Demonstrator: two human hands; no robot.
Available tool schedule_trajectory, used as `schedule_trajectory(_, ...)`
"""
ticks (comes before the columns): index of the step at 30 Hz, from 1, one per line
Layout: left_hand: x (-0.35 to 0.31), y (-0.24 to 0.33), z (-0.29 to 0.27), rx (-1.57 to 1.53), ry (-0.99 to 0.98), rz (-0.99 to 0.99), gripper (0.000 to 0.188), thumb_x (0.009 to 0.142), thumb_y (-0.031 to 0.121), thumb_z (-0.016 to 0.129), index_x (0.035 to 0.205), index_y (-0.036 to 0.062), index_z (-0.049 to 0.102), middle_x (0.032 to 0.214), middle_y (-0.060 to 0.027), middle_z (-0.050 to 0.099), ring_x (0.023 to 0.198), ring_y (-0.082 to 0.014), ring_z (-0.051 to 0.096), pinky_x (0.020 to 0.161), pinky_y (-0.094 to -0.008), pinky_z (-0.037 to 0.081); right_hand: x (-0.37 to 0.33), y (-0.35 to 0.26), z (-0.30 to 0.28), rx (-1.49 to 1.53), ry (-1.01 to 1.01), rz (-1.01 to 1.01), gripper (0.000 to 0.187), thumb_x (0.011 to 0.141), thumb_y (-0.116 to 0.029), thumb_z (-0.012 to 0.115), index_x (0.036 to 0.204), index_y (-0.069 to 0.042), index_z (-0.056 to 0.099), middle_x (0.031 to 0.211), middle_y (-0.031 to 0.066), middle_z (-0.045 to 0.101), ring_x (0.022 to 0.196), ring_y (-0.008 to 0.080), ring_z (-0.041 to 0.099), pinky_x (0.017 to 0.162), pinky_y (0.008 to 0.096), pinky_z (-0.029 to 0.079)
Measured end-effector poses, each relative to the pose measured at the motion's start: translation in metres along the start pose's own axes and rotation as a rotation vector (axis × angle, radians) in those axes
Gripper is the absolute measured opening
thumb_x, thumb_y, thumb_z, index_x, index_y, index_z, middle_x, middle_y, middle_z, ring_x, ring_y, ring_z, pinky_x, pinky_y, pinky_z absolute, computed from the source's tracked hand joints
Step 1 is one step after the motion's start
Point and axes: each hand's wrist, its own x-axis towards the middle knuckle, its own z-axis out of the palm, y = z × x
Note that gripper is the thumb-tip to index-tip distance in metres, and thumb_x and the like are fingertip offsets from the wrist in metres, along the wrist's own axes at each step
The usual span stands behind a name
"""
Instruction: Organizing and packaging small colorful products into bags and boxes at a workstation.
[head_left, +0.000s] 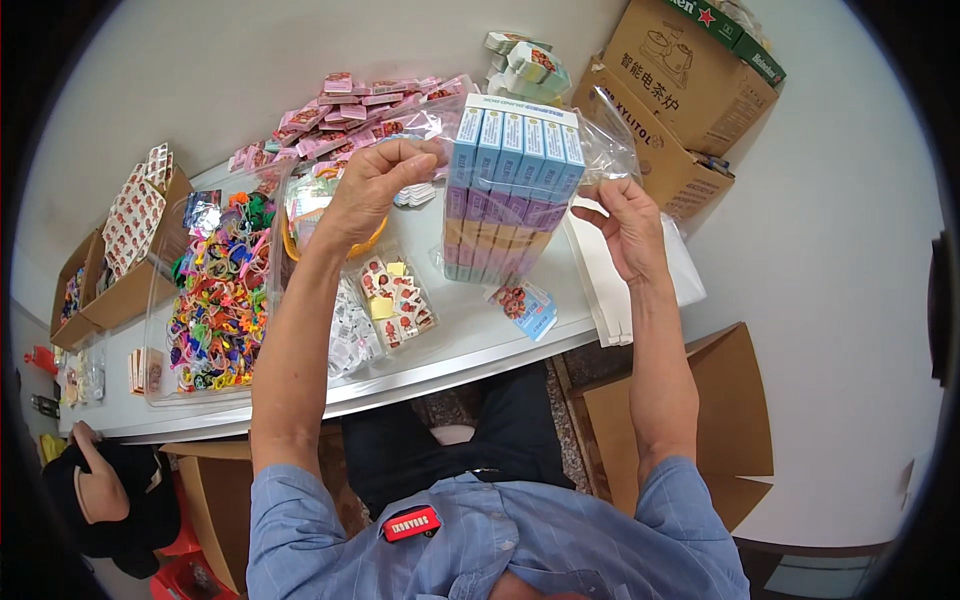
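Note:
A block of small boxes in rows of blue, purple, yellow and pink stands on the table inside a clear plastic bag. My left hand pinches the bag's film at the upper left of the block. On the other side, my right hand is closed on the film at the right edge. Both hands are apart from the boxes themselves. A blue printed card lies just in front of the block.
Pink packets are heaped along the wall. A clear bin of colourful small pieces and an orange-rimmed basket are at left. White sheets lie at right, near stacked cartons. Another person sits at lower left.

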Motion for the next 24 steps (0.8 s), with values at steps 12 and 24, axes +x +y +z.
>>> schedule_trajectory(12, 0.011, -0.014, -0.011, -0.055, -0.028, -0.013, 0.016, 0.097, 0.019, 0.070, 0.099, 0.0036, 0.070, 0.108, -0.0054, 0.070, 0.103, -0.0126, 0.061, 0.097, -0.0322, 0.048, 0.017, 0.019, -0.028, 0.064, -0.095, -0.002, 0.013, 0.101, -0.017, 0.063, 0.101, -0.004, 0.065, 0.100, 0.0087, 0.071, 0.093, 0.0178, 0.067, 0.091, 0.0399, 0.056)
schedule_trajectory(24, 0.030, -0.022, -0.018, 0.100, -0.025, 0.046, 0.010, 0.093, 0.016, 0.073, 0.095, 0.0069, 0.071, 0.098, 0.0038, 0.063, 0.094, -0.0076, 0.055, 0.088, -0.0263, 0.044, 0.074, 0.010, -0.037, -0.166, -0.249, -0.243, 0.023, 0.094, -0.016, 0.071, 0.115, -0.007, 0.071, 0.155, 0.0117, 0.046, 0.143, 0.0253, 0.043, 0.117, 0.0460, 0.035)
